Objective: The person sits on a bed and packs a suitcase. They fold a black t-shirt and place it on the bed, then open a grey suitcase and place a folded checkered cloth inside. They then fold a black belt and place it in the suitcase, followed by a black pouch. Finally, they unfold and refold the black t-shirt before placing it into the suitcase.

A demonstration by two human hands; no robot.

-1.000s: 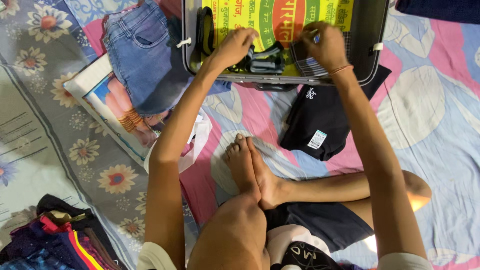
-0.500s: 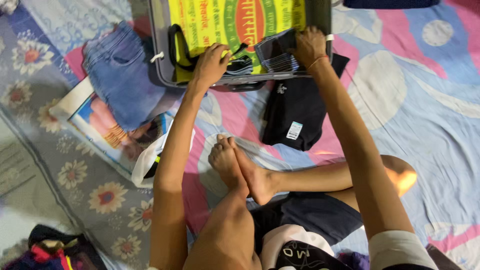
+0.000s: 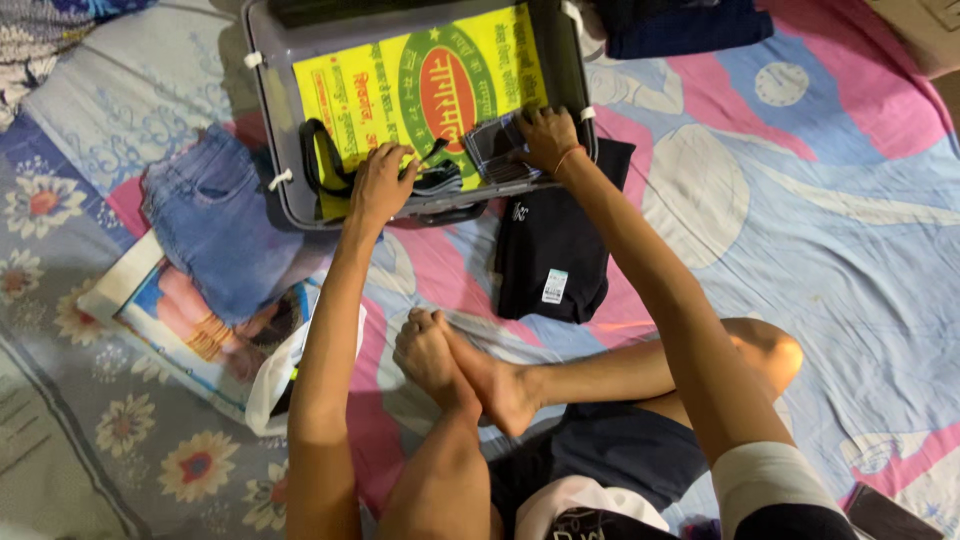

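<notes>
An open grey suitcase (image 3: pixel 262 130) lies on the bedsheet ahead of me, lined with a yellow printed sheet (image 3: pixel 350 85). My left hand (image 3: pixel 382 185) presses down on a dark folded garment (image 3: pixel 437 178) at the suitcase's near edge, beside a black strap (image 3: pixel 312 160). My right hand (image 3: pixel 548 138) grips a dark striped folded cloth (image 3: pixel 492 148) at the near right corner of the suitcase. My crossed legs and bare feet (image 3: pixel 450 365) rest on the sheet below.
Folded blue jeans (image 3: pixel 215 235) lie left of the suitcase on a printed plastic bag (image 3: pixel 170 330). A black folded garment with a tag (image 3: pixel 550 250) sits just below the suitcase. Dark clothes (image 3: pixel 680 25) lie at the top right. A cardboard box corner (image 3: pixel 925 30) is at far right.
The view has shifted, so the suitcase sits lower and more central. Both hands stay at its near edge on the dark folded clothes.
</notes>
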